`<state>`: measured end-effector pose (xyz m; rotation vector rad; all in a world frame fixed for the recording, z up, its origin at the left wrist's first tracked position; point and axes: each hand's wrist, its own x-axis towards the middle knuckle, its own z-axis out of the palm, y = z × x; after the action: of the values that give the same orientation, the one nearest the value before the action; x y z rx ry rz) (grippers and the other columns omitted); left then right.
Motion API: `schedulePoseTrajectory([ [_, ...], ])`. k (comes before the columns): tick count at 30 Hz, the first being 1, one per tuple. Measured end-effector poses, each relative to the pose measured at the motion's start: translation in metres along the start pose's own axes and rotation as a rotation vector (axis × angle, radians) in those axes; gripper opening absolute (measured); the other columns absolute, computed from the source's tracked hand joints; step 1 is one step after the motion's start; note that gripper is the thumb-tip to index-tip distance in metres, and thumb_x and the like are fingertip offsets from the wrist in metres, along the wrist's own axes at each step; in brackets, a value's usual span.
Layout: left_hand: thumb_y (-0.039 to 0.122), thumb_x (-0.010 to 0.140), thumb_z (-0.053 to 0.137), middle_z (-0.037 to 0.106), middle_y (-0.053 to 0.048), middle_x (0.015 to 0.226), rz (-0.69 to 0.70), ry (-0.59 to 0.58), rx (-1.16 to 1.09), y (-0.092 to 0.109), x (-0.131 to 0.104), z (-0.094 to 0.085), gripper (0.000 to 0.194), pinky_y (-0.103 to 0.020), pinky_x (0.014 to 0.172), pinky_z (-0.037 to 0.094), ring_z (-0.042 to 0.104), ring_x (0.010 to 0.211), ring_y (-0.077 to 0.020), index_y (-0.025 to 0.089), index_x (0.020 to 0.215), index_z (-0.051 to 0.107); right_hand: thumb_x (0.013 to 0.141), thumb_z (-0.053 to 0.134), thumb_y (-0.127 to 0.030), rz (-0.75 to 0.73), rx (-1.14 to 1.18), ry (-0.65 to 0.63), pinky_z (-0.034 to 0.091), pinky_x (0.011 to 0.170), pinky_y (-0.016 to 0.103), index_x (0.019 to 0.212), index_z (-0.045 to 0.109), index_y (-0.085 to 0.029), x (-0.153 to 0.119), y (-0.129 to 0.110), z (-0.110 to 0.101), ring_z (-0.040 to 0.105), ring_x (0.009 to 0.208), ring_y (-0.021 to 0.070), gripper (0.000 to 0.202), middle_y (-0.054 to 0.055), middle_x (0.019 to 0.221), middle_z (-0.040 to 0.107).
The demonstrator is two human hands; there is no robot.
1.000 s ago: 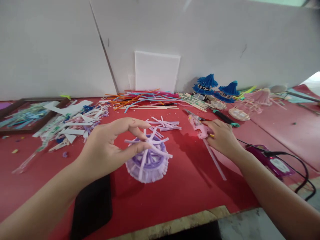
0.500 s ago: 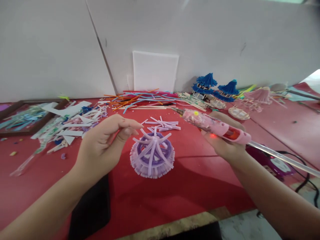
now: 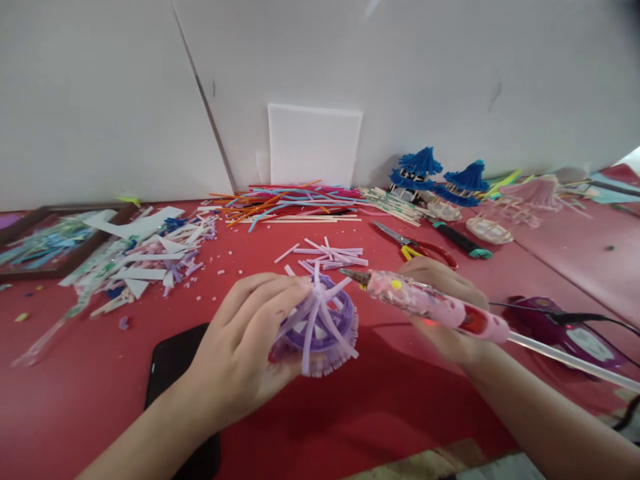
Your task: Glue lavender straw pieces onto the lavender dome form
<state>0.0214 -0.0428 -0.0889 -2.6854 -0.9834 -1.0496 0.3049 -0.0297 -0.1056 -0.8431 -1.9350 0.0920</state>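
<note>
My left hand is wrapped round the left side of a small round model made of lilac and purple strips. Thin lilac strips fan out from a peak at its top; my fingers hide its left part. In my right hand is a pink glue gun, closed in my grip, with a clear glue stick coming out of its back. The metal nozzle points left, just right of the model's peak; whether it touches a strip I cannot tell. Cut lilac strips lie loose behind the model.
Scissors and a dark-handled tool lie behind my right hand. Two blue-roofed models and a pink one stand at the back right. Coloured sticks, scraps, a phone and a purple device are about.
My left hand has moved right and down and taken hold of the model, which has shifted slightly right. The glue gun has come lower, nozzle nearer the model's top. Scissors now show.
</note>
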Motion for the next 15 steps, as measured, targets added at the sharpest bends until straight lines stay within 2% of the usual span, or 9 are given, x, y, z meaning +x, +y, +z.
schedulePoseTrajectory([
  [2, 0.022, 0.078, 0.073, 0.066, -0.012, 0.124, -0.043, 0.024, -0.012, -0.002, -0.006, 0.003, 0.073, -0.051, 0.101, 0.049, 0.062, 0.115, -0.0334, 0.027, 0.141, 0.036, 0.079, 0.058, -0.020, -0.038, 0.022, -0.003, 0.052, 0.059, 0.031, 0.091, 0.060, -0.023, 0.004, -0.004, 0.002, 0.064, 0.069, 0.0193, 0.012, 0.004, 0.081, 0.065],
  [6, 0.016, 0.077, 0.070, 0.060, -0.011, 0.129, -0.118, 0.074, -0.098, -0.009, -0.018, 0.010, 0.072, -0.051, 0.102, 0.049, 0.058, 0.119, -0.0319, 0.029, 0.140, 0.038, 0.080, 0.055, -0.020, -0.070, 0.003, 0.021, 0.053, 0.063, 0.033, 0.092, 0.059, -0.022, 0.003, -0.008, 0.005, 0.063, 0.074, 0.0197, 0.012, 0.005, 0.082, 0.062],
  [9, 0.009, 0.077, 0.066, 0.055, -0.012, 0.132, -0.198, 0.090, -0.241, -0.011, -0.025, 0.016, 0.072, -0.051, 0.103, 0.049, 0.054, 0.124, -0.0310, 0.028, 0.140, 0.039, 0.086, 0.054, -0.026, -0.085, -0.034, 0.041, 0.053, 0.066, 0.035, 0.095, 0.060, -0.021, -0.003, -0.009, 0.007, 0.062, 0.079, 0.0220, 0.012, 0.006, 0.085, 0.062],
  [12, 0.008, 0.077, 0.065, 0.052, -0.012, 0.138, -0.279, 0.087, -0.366, -0.012, -0.029, 0.022, 0.072, -0.054, 0.108, 0.046, 0.051, 0.130, -0.0315, 0.032, 0.140, 0.040, 0.090, 0.052, -0.028, -0.072, -0.053, 0.025, 0.053, 0.072, 0.037, 0.100, 0.060, -0.021, -0.009, -0.011, 0.008, 0.062, 0.084, 0.0240, 0.014, 0.008, 0.090, 0.063],
  [15, 0.009, 0.078, 0.065, 0.053, -0.011, 0.139, -0.334, 0.101, -0.432, -0.011, -0.032, 0.024, 0.069, -0.054, 0.106, 0.047, 0.051, 0.131, -0.0324, 0.033, 0.138, 0.042, 0.090, 0.053, -0.022, -0.094, -0.035, -0.011, 0.053, 0.069, 0.035, 0.102, 0.058, -0.020, -0.008, -0.013, 0.009, 0.063, 0.080, 0.0220, 0.013, 0.008, 0.088, 0.063],
])
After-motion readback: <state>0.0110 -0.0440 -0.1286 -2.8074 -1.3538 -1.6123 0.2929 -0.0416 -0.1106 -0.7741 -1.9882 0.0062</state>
